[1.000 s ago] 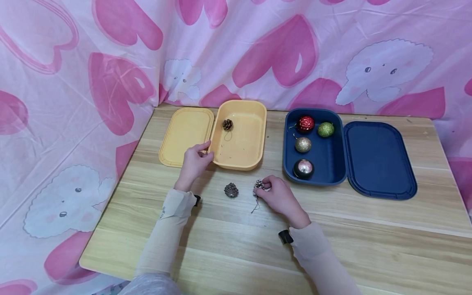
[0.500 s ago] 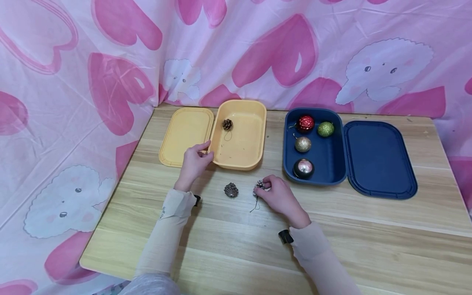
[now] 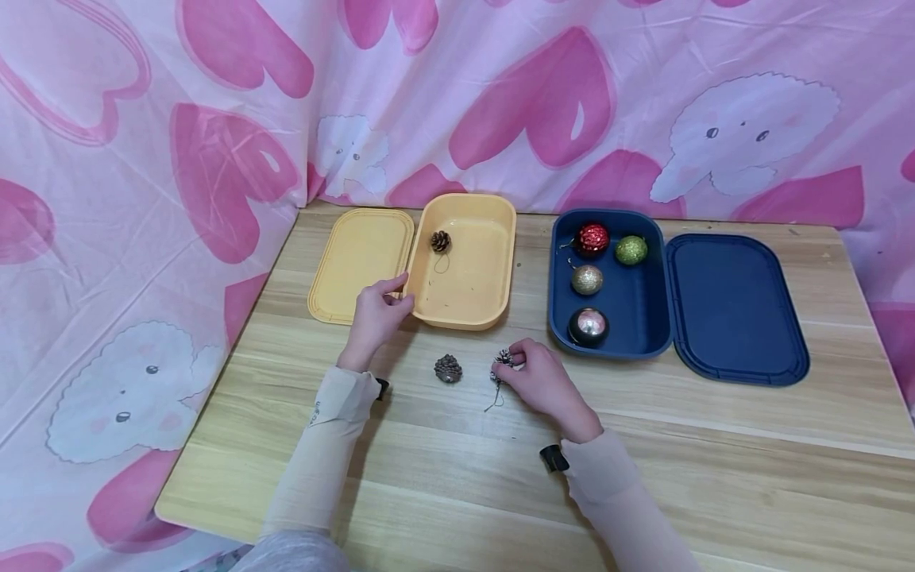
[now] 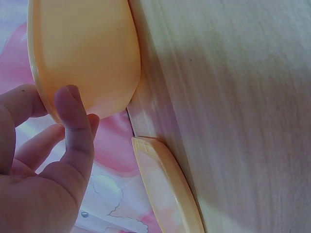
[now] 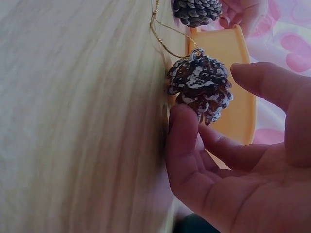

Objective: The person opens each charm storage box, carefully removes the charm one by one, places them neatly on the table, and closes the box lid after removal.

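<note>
In the head view my left hand (image 3: pixel 379 318) is at the front left corner of a yellow plastic box (image 3: pixel 493 314), its thumb and fingers pinching the rim. A brown pinecone (image 3: pixel 440 241) with a loop of string lies inside that box. My right hand (image 3: pixel 546 381) holds a white-tipped pinecone (image 5: pixel 201 85) between thumb and fingers, low at the tabletop. Its gold string trails on the wood toward me. A second, greyish-brown pinecone (image 3: pixel 448 369) rests on the table between both hands.
A yellow lid (image 3: pixel 360 266) lies left of the yellow box. On the right, a navy box (image 3: pixel 636 318) holds red (image 3: pixel 592 240), green (image 3: pixel 631 250), gold (image 3: pixel 587 280) and shiny dark (image 3: pixel 589 326) baubles, with a navy lid (image 3: pixel 739 310) beside it. A pink patterned curtain (image 3: pixel 529 95) hangs behind.
</note>
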Available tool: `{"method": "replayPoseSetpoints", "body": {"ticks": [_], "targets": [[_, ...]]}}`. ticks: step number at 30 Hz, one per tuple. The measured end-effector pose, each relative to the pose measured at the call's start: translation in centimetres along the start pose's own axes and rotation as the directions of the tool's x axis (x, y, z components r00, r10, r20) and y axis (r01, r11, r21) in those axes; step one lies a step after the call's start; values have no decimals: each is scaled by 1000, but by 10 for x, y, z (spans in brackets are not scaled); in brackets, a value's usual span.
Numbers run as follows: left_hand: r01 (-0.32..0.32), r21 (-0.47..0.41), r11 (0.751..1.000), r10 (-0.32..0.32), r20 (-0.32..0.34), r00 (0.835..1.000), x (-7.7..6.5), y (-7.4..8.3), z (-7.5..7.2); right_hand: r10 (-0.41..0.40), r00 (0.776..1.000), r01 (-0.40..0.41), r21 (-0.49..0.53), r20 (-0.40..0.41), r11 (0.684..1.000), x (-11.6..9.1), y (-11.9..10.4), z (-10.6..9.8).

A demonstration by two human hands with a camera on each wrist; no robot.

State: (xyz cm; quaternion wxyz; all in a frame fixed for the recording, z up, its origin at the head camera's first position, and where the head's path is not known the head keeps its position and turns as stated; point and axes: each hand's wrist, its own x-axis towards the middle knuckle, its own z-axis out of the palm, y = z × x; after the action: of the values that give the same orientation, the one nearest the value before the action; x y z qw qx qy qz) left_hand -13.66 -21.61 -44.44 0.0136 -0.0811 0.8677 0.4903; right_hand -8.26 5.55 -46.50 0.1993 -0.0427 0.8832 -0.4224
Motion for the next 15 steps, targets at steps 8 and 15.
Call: {"method": "replayPoseSetpoints", "body": {"ticks": [8, 15], "targets": [[-8, -8, 1000, 8, 3, 1000, 0, 0, 0, 29, 999, -29, 11, 18, 1000, -2, -7, -5], [-12, -3, 1000, 12, -1, 1000, 0, 1, 0, 23, 999, -23, -15, 27, 1000, -4, -10, -7]]}}
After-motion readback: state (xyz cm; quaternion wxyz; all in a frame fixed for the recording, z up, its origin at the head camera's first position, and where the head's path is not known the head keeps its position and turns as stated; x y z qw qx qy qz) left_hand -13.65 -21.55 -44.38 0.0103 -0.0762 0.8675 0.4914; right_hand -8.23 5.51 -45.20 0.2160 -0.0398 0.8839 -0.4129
